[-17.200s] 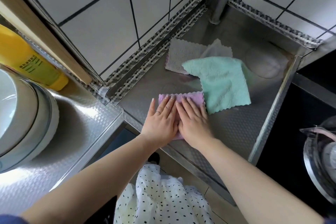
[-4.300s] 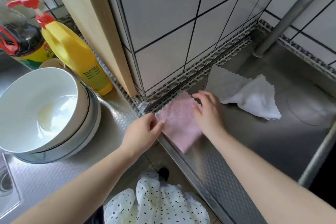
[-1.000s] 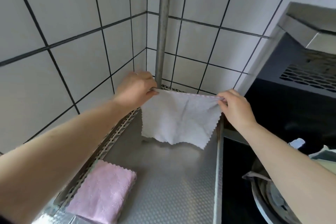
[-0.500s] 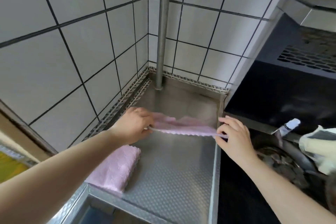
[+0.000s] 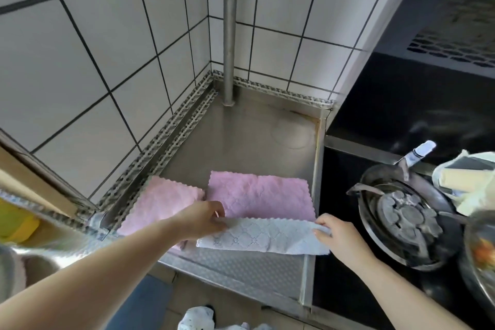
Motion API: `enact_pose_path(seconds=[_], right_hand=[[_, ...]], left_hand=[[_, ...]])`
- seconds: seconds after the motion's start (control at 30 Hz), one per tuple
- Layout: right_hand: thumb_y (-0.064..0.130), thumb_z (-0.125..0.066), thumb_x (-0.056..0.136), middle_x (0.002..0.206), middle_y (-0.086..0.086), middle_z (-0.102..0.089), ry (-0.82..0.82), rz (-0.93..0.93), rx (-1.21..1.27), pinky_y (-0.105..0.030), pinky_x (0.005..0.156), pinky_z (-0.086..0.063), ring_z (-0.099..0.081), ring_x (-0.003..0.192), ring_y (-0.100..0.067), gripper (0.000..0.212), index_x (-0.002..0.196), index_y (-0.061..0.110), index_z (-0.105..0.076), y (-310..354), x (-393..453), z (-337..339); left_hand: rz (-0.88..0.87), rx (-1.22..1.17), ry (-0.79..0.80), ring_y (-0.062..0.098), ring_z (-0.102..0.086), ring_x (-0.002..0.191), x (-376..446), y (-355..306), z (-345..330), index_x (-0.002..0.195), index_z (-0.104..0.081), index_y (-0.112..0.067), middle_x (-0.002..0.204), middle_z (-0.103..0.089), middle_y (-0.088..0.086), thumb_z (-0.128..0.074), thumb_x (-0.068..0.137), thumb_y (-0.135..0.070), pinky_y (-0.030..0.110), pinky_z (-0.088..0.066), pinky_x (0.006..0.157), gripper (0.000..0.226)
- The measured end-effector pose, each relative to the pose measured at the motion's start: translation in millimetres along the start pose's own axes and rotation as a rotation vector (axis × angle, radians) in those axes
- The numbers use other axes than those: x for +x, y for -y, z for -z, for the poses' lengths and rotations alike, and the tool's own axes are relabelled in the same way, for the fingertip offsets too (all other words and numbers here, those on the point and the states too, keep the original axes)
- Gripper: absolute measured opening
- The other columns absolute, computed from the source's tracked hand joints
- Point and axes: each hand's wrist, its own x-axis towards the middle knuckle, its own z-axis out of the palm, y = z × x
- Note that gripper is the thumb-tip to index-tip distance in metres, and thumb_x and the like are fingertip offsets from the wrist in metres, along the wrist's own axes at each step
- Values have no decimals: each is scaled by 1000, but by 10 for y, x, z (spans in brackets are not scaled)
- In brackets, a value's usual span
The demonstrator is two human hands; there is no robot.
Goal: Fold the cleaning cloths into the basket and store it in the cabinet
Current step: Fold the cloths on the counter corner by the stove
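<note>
A cleaning cloth [image 5: 257, 197], pink on one face and pale grey-white on the other, lies spread on the steel counter [image 5: 241, 136]. Its near edge is turned up, so the pale side shows. My left hand [image 5: 203, 218] pinches the near left corner of this cloth. My right hand [image 5: 334, 230] pinches the near right corner. A folded pink cloth [image 5: 160, 201] lies to the left, by the tiled wall, partly under my left forearm. No basket or cabinet is in view.
A steel pipe [image 5: 229, 29] stands in the back corner. A black stove with a pan [image 5: 401, 214] sits right of the counter's raised edge. A yellow bottle [image 5: 13, 220] is at the far left. Tiled walls close the back and left.
Both hands have brought the cloth down from the air and laid it flat on the counter, then pulled its near edge toward me. The folded pink cloth has not moved.
</note>
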Motion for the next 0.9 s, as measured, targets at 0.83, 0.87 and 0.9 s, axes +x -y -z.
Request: enact_pose_path(seconds=[0.83, 0.87, 0.9], right_hand=[[22, -55, 91, 91, -3, -65, -191, -216, 96, -29, 68, -48, -59, 74, -21, 23, 111, 14, -63, 131, 1269, 1], [22, -55, 91, 96, -5, -66, -174, -236, 75, -29, 68, -47, -60, 76, -22, 24, 114, 14, -62, 115, 1330, -34], [23, -56, 91, 101, -6, -67, -159, -235, 60, -28, 70, -47, -61, 81, -23, 26, 116, 15, -61, 126, 1307, -57]], left_hand=[[279, -240, -315, 23, -61, 101, 1065, 213, 174, 120, -53, -20, 115, -64, 2, -56, 88, -30, 29, -47, 79, 33], [299, -244, -298, 24, -61, 102, 1113, 230, 149, 120, -53, -20, 114, -64, 2, -56, 88, -29, 29, -47, 79, 34], [301, -240, -285, 25, -60, 104, 1071, 225, 126, 121, -52, -19, 115, -63, 3, -56, 88, -29, 30, -47, 81, 35]])
